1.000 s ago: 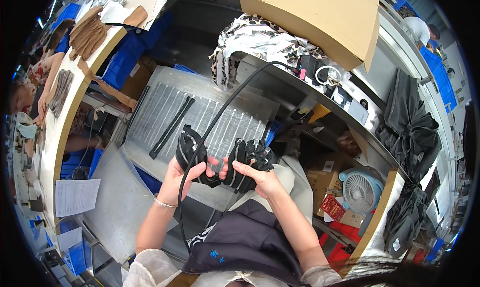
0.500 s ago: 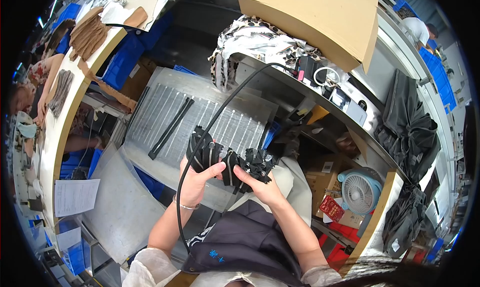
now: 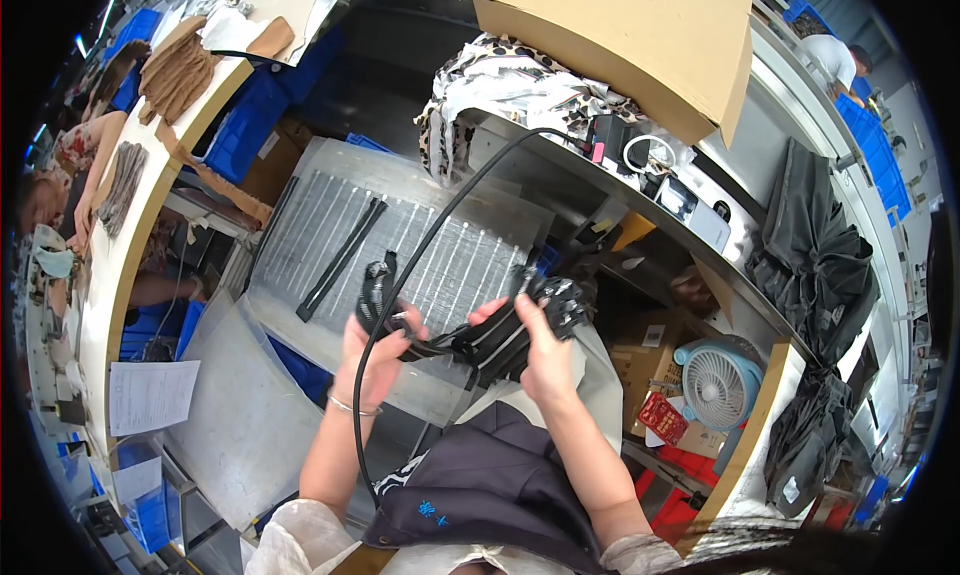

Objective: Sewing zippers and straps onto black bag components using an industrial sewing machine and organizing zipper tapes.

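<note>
Black zippers (image 3: 497,343) in a loose bundle stretch between my two hands over my lap. My left hand (image 3: 372,360) is closed on the bundle's left end, where loops stick up above the fingers. With the thumb on top, my right hand (image 3: 547,360) grips the right end, and folded lengths bulge out beyond it. Motion slightly blurs the zippers and the fingers. A black cable (image 3: 398,265) hangs in front of my left hand and covers part of it. Past the hands, two long black strips (image 3: 343,259) lie on a cloudy clear sheet (image 3: 290,305) with pale lines.
A metal-edged shelf carries leopard-print fabric (image 3: 447,105), a cardboard box (image 3: 620,35) and a phone (image 3: 678,199). Black cloth (image 3: 815,245) hangs at the right, near a small light-blue fan (image 3: 718,387). Brown fabric pieces (image 3: 178,70) lie on the left table, beside another person's arm (image 3: 97,180).
My hands have moved apart, the right one rightward and slightly up, the left a little left. The zippers, bunched together before, are now drawn out between them.
</note>
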Demonstrator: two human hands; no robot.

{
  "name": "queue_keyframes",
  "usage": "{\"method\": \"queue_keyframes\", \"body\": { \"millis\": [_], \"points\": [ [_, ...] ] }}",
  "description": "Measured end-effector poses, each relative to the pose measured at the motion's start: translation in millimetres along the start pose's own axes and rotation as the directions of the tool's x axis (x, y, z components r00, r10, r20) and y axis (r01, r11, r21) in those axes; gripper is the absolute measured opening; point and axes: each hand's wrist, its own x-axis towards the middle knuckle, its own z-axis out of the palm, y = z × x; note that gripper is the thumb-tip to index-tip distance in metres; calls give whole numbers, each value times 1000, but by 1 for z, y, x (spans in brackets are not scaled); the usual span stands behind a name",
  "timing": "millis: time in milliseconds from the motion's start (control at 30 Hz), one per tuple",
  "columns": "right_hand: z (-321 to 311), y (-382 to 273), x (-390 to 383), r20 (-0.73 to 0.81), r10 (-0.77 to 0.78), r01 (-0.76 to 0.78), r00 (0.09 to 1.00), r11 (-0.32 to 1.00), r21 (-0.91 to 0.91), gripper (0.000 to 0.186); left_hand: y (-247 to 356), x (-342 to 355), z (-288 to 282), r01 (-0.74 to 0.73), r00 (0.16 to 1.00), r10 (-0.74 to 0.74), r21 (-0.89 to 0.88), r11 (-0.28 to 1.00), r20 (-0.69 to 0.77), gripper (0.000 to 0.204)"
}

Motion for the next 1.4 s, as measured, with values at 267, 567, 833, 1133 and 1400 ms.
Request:
{"method": "queue_keyframes", "body": {
  "millis": [267, 567, 833, 1133, 1400],
  "points": [
    [-50, -15, 32, -118, -69, 80, 991, 993, 91, 16, 27, -3, -73, 73, 982, -22, -270, 960, 188, 53],
    [-98, -42, 51, -508, -246, 343, 826, 933, 106, 15, 35, 2, -101, 217, 958, -60, -572, 791, 281, 48],
    [-48, -9, 32, -112, -279, 248, 954, 940, -233, 20, -14, 8, -13, 67, 938, 36, 282, 957, -344, 32],
    [-4, 4, 9, -141, -378, 319, 915, 891, -322, 23, -32, 15, 27, -255, 759, 514, 543, 800, -400, 16],
    [-1, 20, -8, 191, -622, 539, 759, 438, -719, 29, -35, 14, 38, -258, 613, 665, 688, 678, -426, 12]
  ]
}}
